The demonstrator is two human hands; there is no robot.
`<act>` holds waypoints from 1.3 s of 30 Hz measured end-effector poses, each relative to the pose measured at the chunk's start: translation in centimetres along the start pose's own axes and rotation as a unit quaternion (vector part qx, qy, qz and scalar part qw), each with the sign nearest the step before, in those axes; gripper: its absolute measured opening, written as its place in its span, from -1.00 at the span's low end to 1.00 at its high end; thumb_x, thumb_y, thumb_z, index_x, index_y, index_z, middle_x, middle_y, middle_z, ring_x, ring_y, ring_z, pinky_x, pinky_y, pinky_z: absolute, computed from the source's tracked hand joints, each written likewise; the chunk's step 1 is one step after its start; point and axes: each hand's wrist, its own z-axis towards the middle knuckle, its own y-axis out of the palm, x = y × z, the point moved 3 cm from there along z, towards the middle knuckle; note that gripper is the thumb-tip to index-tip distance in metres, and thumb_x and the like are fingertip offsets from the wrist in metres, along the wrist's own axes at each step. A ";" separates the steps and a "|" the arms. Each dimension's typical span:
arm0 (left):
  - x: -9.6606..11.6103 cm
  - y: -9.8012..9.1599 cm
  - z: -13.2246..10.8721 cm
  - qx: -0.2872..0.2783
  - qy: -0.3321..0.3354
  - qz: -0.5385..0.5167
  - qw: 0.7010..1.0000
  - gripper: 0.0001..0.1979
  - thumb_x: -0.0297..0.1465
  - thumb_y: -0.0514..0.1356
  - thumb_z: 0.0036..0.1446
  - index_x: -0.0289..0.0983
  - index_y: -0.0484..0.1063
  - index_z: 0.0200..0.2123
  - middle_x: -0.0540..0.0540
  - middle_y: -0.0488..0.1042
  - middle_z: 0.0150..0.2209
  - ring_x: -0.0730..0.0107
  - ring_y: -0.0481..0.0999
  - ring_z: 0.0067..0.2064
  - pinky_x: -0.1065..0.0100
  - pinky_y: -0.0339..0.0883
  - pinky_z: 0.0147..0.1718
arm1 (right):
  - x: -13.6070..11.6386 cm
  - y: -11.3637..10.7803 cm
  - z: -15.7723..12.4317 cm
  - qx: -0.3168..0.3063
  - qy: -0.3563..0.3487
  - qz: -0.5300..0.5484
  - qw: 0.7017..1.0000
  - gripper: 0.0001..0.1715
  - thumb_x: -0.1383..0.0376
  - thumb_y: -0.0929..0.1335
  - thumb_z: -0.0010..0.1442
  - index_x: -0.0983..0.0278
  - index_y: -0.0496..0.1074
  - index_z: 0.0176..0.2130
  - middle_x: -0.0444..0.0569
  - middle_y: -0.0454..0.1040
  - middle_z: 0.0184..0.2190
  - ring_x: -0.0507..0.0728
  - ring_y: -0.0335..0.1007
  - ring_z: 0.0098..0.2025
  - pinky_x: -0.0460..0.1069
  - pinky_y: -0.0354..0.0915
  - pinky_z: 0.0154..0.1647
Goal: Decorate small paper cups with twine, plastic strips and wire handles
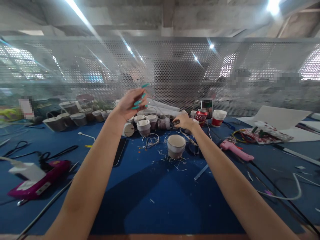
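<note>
My left hand (pixel 133 101) is raised above the small pots, its teal-nailed fingers loosely bent and apart, with nothing visible in them. Farther right, my right hand (pixel 184 120) reaches to the back of the blue table (pixel 155 206), fingers curled round something small and dark that I cannot make out. A small grey-and-white pot (pixel 176 146) stands upright in front of it, with fibre scraps around its base. Several similar pots (pixel 143 127) are grouped below my left hand; one pot (pixel 128 130) lies on its side.
More pots (pixel 78 119) stand at the back left. A purple power strip (pixel 40 181) and a phone (pixel 120 152) lie on the left. On the right are a red can (pixel 201 116), paper cups (pixel 219 117), a pink glue gun (pixel 236 150) and cables. A perforated screen (pixel 175 66) rises behind.
</note>
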 end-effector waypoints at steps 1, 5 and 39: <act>-0.1 0.0 0.1 -0.005 0.003 0.010 1.000 -0.75 -0.36 0.06 0.13 -0.29 0.25 -0.58 0.11 0.08 -0.70 0.68 0.08 -0.71 0.55 0.22 -0.64 | -0.5 -0.3 -0.1 -0.011 -0.004 0.003 1.000 -0.73 0.34 0.44 -0.10 0.25 0.52 -0.28 -0.05 0.52 -0.27 0.14 0.35 -0.13 0.01 0.11 -0.03; -1.1 0.3 0.6 -0.013 0.006 0.041 0.999 -0.85 -0.39 0.09 0.08 -0.31 0.29 -0.51 0.09 0.18 -0.62 0.72 0.06 -0.72 0.58 0.09 -0.73 | -2.1 -3.9 -1.0 -0.011 -0.012 0.028 0.999 -0.69 0.29 0.34 0.07 0.26 0.48 -0.15 -0.04 0.52 -0.22 0.06 0.40 -0.21 -0.10 0.21 -0.20; -1.3 -0.5 1.6 0.087 0.114 0.164 0.976 -0.93 -0.43 0.16 0.00 -0.25 0.42 -0.39 0.06 0.30 -0.52 0.60 0.26 -0.48 0.55 0.17 -0.47 | 2.9 -2.6 -14.2 -0.108 0.293 -0.017 0.950 -0.73 0.23 0.31 -0.09 0.39 0.45 -0.42 0.12 0.49 -0.44 0.19 0.45 -0.37 -0.06 0.24 -0.47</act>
